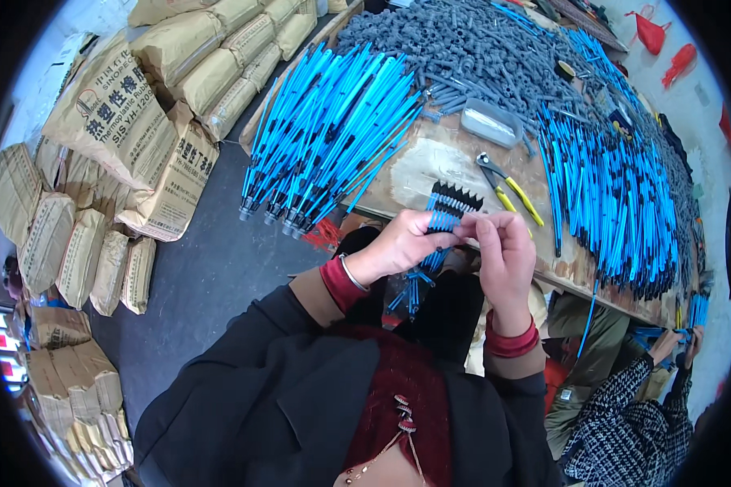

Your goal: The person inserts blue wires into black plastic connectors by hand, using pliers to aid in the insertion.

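My left hand (394, 243) is closed around a bundle of thin blue tubes (445, 221) with black pointed tips lined up at the top. The blue lower ends hang down below my fist. At the bundle's right side, my right hand (505, 253) has its thumb and fingers pinched together; whatever they grip is too small to make out. Just beyond my hands, pliers with yellow handles (510, 188) lie on the wooden tabletop (426, 166).
Blue tube piles flank me on the left (333, 122) and right (613, 203). Behind sit a clear plastic box (492, 123) and a heap of grey plastic fittings (455, 49). Paper sacks (114, 122) are stacked at left. A co-worker's hands (678, 341) handle blue tubes at far right.
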Available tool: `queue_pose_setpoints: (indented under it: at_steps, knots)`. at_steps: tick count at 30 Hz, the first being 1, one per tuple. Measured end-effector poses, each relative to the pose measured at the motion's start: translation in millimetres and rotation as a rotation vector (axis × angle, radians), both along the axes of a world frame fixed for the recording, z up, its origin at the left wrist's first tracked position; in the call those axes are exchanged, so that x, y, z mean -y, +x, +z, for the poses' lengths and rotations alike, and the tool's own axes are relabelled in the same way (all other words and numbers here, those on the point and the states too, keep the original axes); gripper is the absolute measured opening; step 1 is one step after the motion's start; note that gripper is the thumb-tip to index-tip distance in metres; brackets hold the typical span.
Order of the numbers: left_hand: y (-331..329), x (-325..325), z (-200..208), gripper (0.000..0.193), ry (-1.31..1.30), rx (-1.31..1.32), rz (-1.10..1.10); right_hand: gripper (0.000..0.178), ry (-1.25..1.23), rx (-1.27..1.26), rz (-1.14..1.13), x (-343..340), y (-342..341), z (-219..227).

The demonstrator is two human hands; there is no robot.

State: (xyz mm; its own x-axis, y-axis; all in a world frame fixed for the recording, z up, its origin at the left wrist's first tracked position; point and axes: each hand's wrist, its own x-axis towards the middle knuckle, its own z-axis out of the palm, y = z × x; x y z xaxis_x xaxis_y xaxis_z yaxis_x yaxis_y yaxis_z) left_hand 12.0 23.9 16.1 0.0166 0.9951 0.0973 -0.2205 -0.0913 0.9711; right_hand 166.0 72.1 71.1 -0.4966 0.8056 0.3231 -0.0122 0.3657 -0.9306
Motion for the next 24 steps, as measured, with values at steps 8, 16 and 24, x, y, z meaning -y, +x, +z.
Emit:
queue_pose_setpoints:
  at_steps: [8, 16, 24]
  knots:
    - [-16, -13, 30, 0.023, -0.139, 0.256, 0.017, 0.026, -0.088, -0.3, -0.191, -13, 35, 7]
    - [-24, -30, 85, 0.015, 0.217, -0.083, 0.157, 0.02, 0.016, -0.378, -0.281, -12, 66, 8]
    - [-8, 46, 34, 0.015, 0.619, -0.518, -0.204, 0.009, -0.018, 0.19, -0.282, -52, 60, -35]
